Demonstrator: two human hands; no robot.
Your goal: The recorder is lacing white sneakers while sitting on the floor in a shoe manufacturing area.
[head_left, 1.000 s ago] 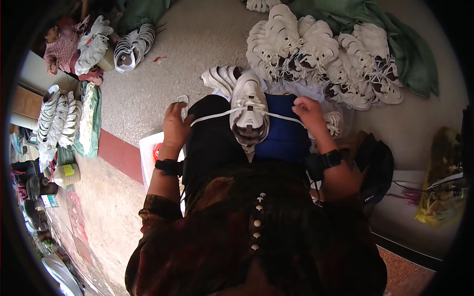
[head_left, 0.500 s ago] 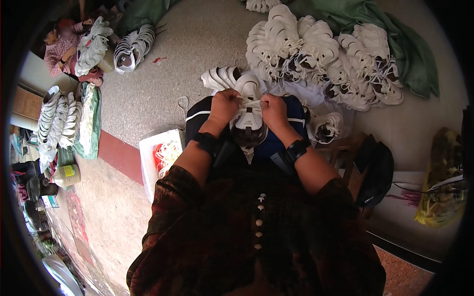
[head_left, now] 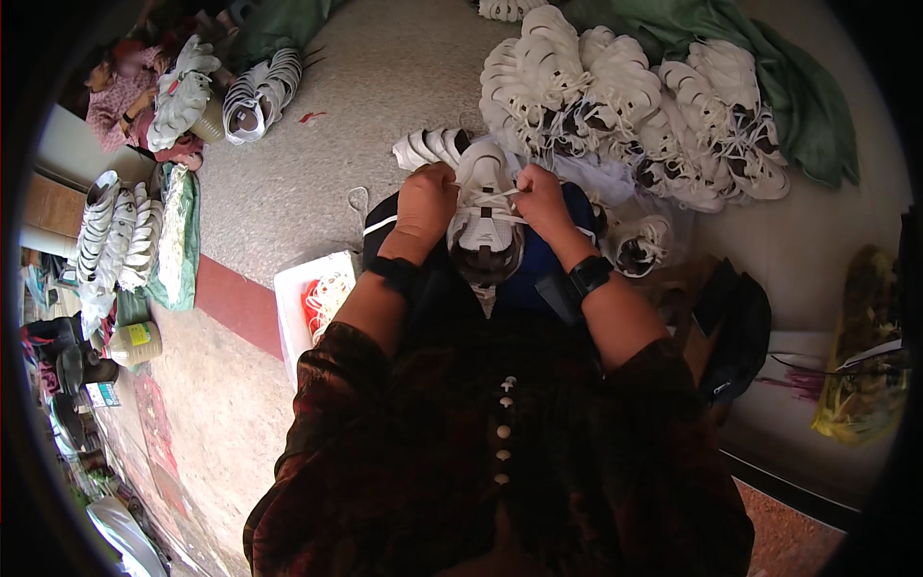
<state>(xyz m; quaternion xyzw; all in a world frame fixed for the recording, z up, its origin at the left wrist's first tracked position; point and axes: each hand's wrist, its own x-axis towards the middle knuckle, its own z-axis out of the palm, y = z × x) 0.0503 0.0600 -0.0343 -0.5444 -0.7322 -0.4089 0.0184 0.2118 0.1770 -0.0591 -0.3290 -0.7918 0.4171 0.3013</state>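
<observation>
A white shoe upper (head_left: 486,231) with a dark brown collar lies on my lap, its toe pointing away from me. A white shoelace (head_left: 488,200) crosses over its front in several rows. My left hand (head_left: 426,205), at the left edge of the upper, has its fingers closed on one side of the lace. On the right, my right hand (head_left: 542,199) pinches the lace's other side, with a short stretch of it showing between fingers and upper. Just beyond my left hand lies a nested stack of white shoe uppers (head_left: 431,148).
Large piles of white laced uppers (head_left: 577,87) lie at the far right beside a green cloth (head_left: 808,125). A white box of laces (head_left: 288,298) stands left of my lap. At the far left another person (head_left: 125,101) sits holding uppers. More stacked uppers (head_left: 120,226) stand at the left.
My hands have moved apart from over the middle of the upper to its two sides, drawing the lace outward. More of the upper's front now shows.
</observation>
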